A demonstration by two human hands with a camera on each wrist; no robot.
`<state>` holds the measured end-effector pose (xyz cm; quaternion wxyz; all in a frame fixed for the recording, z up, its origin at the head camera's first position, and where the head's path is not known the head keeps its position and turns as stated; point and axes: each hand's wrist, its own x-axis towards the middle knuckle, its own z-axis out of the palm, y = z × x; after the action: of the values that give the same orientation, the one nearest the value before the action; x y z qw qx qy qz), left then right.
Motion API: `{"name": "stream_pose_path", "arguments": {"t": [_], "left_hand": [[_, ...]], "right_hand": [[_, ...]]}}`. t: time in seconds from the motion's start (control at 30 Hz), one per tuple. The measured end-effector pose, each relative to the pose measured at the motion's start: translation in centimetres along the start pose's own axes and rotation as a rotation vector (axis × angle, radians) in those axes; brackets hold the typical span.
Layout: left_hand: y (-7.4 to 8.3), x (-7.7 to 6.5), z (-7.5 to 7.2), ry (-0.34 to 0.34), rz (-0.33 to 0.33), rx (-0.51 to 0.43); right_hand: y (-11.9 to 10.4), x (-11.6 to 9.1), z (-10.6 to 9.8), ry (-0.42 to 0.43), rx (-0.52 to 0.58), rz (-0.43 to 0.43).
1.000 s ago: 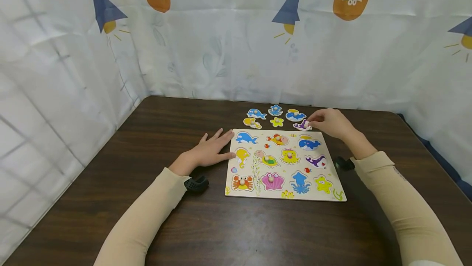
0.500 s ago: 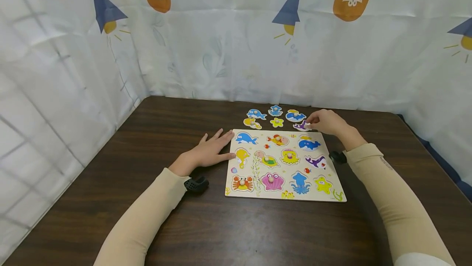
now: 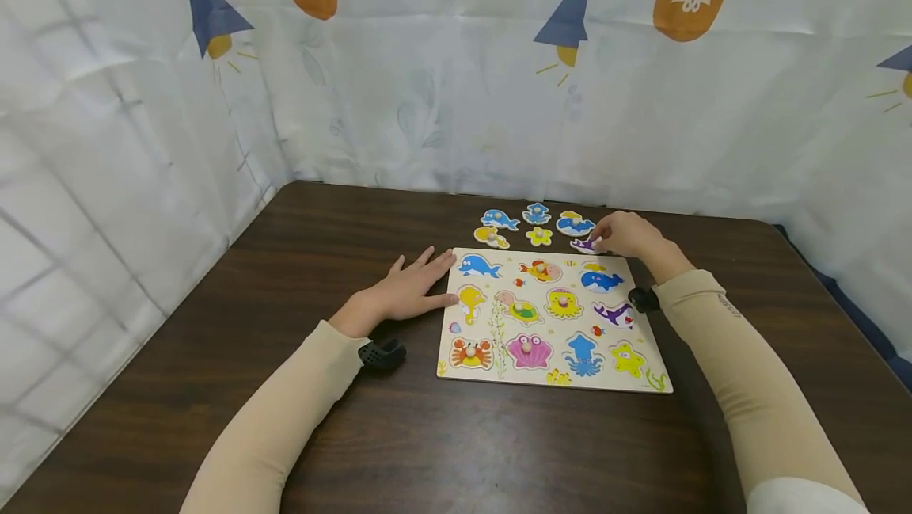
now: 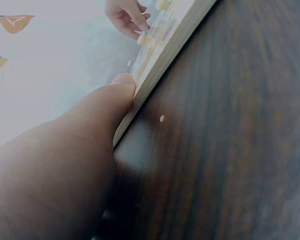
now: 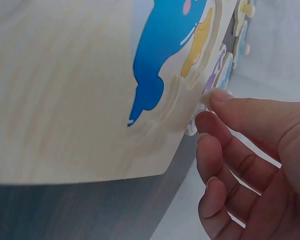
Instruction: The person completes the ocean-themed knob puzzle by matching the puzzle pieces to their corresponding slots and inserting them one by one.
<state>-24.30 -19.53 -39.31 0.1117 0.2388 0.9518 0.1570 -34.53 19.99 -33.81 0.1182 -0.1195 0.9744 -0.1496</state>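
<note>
Backdrop: a white patterned cloth curtain [image 3: 442, 126] hangs behind your dark-brown wood-grain table [image 3: 541, 451].
Purple piece: the flat purple-and-white whale-shaped puzzle piece [image 3: 583, 245] sits at the right end of the nearer loose row, just beyond the far edge of the pale rectangular wooden puzzle board [image 3: 613, 381].
Right hand: your right hand [image 3: 630, 237] pinches it between thumb and forefinger.
Left hand: your left hand [image 3: 408, 290] lies spread wide at the board's left edge.
Handling: probably light, stiff and sturdy; its face may be slippery, so grip the pale round knob [image 5: 205, 99].
Hidden: your fingers cover its right part; you cannot tell whether it touches the table.
</note>
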Motion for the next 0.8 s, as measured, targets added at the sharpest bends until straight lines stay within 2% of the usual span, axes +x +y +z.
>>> {"name": "stream_pose_path", "arguments": {"t": [0.57,0.8], "left_hand": [[0.29,-0.06,-0.11,0.003,-0.003,0.006],[0.14,-0.04,-0.08,0.006,0.005,0.006]], "right_hand": [[-0.78,0.03,0.24,0.009,-0.113,0.011],[-0.42,-0.41,-0.16,0.025,-0.112,-0.005]]}}
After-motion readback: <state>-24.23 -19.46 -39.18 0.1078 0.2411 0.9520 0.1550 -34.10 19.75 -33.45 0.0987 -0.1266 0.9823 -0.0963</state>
